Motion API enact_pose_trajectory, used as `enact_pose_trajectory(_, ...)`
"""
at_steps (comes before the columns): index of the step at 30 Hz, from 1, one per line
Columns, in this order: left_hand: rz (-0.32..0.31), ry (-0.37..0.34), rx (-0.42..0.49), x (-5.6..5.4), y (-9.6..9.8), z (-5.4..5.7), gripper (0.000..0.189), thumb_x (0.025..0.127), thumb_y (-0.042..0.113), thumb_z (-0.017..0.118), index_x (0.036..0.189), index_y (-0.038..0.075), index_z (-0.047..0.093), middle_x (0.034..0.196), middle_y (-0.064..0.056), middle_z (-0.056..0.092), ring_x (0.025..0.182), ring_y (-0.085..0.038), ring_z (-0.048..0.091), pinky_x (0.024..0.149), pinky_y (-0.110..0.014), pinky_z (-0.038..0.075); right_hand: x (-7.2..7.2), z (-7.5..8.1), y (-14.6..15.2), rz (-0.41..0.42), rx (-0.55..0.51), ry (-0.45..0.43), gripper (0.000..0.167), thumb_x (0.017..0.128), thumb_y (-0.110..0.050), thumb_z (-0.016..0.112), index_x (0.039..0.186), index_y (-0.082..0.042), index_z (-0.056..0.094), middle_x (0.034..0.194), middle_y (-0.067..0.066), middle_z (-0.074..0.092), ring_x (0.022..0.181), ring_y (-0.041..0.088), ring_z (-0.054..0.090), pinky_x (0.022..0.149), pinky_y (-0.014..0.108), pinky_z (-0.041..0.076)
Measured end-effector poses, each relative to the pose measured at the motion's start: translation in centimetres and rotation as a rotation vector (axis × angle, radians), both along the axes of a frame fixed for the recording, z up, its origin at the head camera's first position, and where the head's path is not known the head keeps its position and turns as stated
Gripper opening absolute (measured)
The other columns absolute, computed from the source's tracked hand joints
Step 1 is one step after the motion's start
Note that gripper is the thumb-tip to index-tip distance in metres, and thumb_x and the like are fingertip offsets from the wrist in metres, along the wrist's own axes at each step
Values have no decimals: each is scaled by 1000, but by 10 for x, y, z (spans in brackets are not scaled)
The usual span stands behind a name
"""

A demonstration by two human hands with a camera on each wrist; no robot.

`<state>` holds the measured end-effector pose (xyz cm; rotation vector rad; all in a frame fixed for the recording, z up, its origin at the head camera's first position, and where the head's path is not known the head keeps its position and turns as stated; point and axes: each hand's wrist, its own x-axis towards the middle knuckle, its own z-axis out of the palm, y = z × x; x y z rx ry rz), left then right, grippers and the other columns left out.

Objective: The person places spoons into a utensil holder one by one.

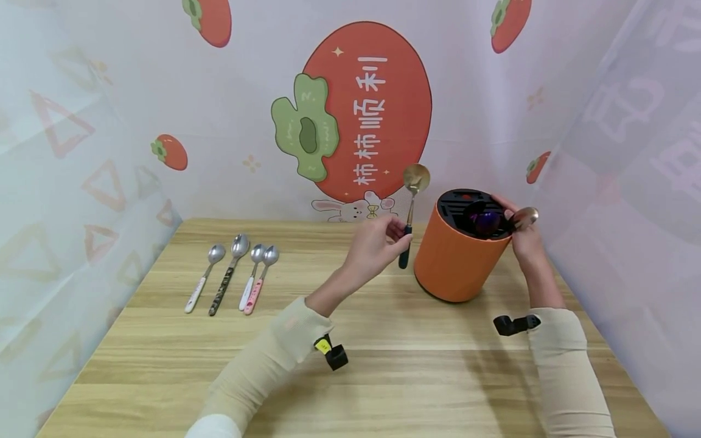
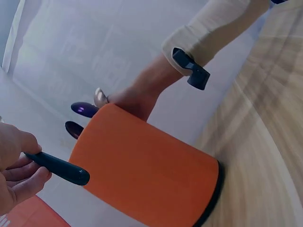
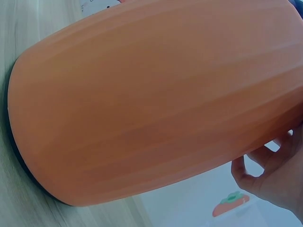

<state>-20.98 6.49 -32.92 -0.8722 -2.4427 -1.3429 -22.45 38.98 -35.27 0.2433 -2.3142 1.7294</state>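
Observation:
Between thumb and fingers, my left hand (image 1: 378,243) pinches a spoon (image 1: 417,178) with a gold bowl and dark green handle. It is held bowl up, left of an orange knife block (image 1: 457,261) with a slotted black top. My right hand (image 1: 528,240) grips the block's right side near the rim, its fingers partly hidden behind it. From the slots rise a purple-tinted spoon (image 2: 85,109), a dark spoon (image 2: 74,129) and a gold spoon (image 1: 527,216), whose bowl overlaps my right hand in the head view. The right wrist view shows curled fingers (image 3: 240,177) against the block.
Several spoons (image 1: 239,246) with white, dark patterned and pink handles lie side by side at the left of the wooden table (image 1: 383,377). Printed cloth walls (image 1: 241,109) enclose the back and both sides. A small black camera (image 1: 336,357) is strapped to each wrist.

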Motion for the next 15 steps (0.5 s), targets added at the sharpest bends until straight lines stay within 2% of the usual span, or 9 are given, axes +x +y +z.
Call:
enact_pose_trajectory(8, -51, 86, 25, -5, 27, 17, 18, 91, 13, 72, 103, 1, 67, 93, -9, 71, 84, -16, 69, 72, -12, 54, 0, 1, 0, 3, -17, 13, 55, 108, -37, 38, 153, -6, 38, 143, -11, 49, 114, -11, 48, 91, 5, 39)
enact_pose_trajectory(15, -73, 137, 25, -17, 46, 31, 19, 92, 15, 71, 103, 1, 66, 95, -9, 71, 85, -14, 70, 73, -12, 54, -1, 0, 0, 3, -15, 10, 54, 108, -37, 38, 152, -7, 39, 143, -11, 49, 115, -10, 48, 92, 5, 38)
